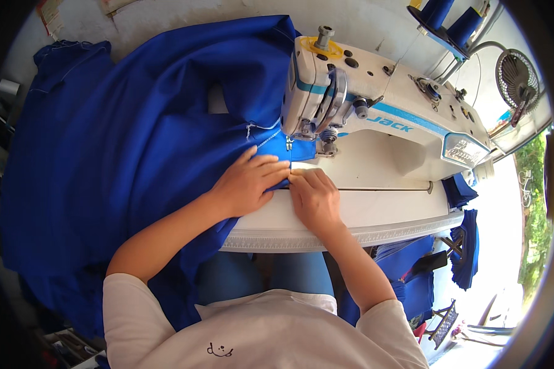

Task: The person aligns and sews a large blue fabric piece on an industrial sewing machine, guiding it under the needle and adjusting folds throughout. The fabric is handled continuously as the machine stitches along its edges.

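**Small pinch and flat palm, close to the needle**

The blue cloth [148,147] covers the left part of the worktop [381,206], and one folded part of it lies under the presser foot [289,142] of the sewing machine [385,114]. My left hand [246,181] is open, laid flat on the cloth with the fingers spread. My right hand [314,192] is curled, and it seems to pinch the cloth's near edge between thumb and fingers, just beside the left fingertips.

I judge the step is to align this edge before or during stitching. To do it well, I should press only lightly with the left palm, hold the fold straight with the right, and let the machine pull the cloth. My fingers are near the needle area, so they should not slide further in.

About the room: on my right, the worktop is bare up to the blue pile [458,190] at its far end. The ruler strip [351,237] marks the front edge, close to my body. On the left, the heavy cloth hangs over this edge, and its weight could drag the seam crooked. Behind, the wall [228,13] limits the movement.
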`<state>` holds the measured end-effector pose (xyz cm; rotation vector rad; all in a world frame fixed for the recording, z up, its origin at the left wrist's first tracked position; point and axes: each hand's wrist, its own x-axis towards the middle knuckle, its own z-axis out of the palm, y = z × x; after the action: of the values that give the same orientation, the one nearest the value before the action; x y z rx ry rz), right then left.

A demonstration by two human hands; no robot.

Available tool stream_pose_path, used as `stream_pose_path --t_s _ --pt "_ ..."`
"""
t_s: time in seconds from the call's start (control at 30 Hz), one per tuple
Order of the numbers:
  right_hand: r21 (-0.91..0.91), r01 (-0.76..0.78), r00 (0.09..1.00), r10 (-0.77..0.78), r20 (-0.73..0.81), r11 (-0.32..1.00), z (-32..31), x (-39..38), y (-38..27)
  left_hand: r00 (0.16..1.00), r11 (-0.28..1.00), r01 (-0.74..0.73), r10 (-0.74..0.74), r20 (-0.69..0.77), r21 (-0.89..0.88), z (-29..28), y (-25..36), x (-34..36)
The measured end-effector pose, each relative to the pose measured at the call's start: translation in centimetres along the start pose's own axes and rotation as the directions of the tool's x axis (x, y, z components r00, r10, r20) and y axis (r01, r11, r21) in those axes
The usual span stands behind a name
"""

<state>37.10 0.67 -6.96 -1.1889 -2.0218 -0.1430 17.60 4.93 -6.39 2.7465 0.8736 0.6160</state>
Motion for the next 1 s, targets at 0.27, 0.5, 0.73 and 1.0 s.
stream_pose_path --t_s 0.27,0.5,0.73,1.0 --pt "-0.127 0.008 0.992 0.008 0.123 0.992 -0.8 -0.4 -0.1 0.978 0.984 -0.139 0.118 -0.173 -0.112 0.6 -1.0 0.1" --pt "-0.096 -0.009 0.999 0.014 0.046 0.995 0.0 -0.1 0.2 0.979 0.981 -0.116 0.086 -0.184 -0.157 0.9 -1.5 0.7" --pt "-0.103 -0.021 0.996 0.030 0.079 0.994 0.1 0.0 0.6 0.984 0.986 -0.112 0.092 -0.150 -0.127 0.1 -1.4 1.2" --pt "-0.150 -0.073 0.989 0.091 0.118 0.986 0.6 1.0 0.7 0.980 0.985 -0.097 0.069 -0.187 -0.145 0.5 -3.5 2.4"
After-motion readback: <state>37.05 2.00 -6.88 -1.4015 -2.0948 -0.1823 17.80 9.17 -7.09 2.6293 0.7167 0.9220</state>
